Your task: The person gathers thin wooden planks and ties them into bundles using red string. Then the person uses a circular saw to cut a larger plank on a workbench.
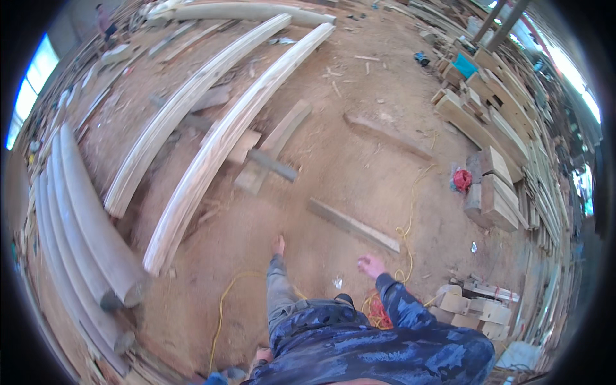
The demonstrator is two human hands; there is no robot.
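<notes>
head view. landmark: the short timber bar (353,224), lying aslant on the dirt floor ahead of the person.

right arm: the blue patterned sleeve (405,303) slants up and leftward from the torso, elbow bent. the right hand (371,265) is on the near side of the bar, close to its right end in the picture and apart from it. the fingers point leftward and appear loosely curled; blur prevents telling whether they are spread, pressed together or pinching anything.

left arm: mostly hidden by the torso. the left hand (263,354) shows small, low beside the clothing, well to the near left of the bar. its finger state cannot be told.

surroundings: a yellow cord (411,212) runs along the right of the bar, with loops near its right end. a red tangle (378,312) lies nearer the person than the bar. a bare foot (278,245) is left of the bar. two long pale beams (234,138) extend farther left; round logs (90,205) lie beyond those. stacked timber blocks (500,192) stand well to the right of the bar.
</notes>
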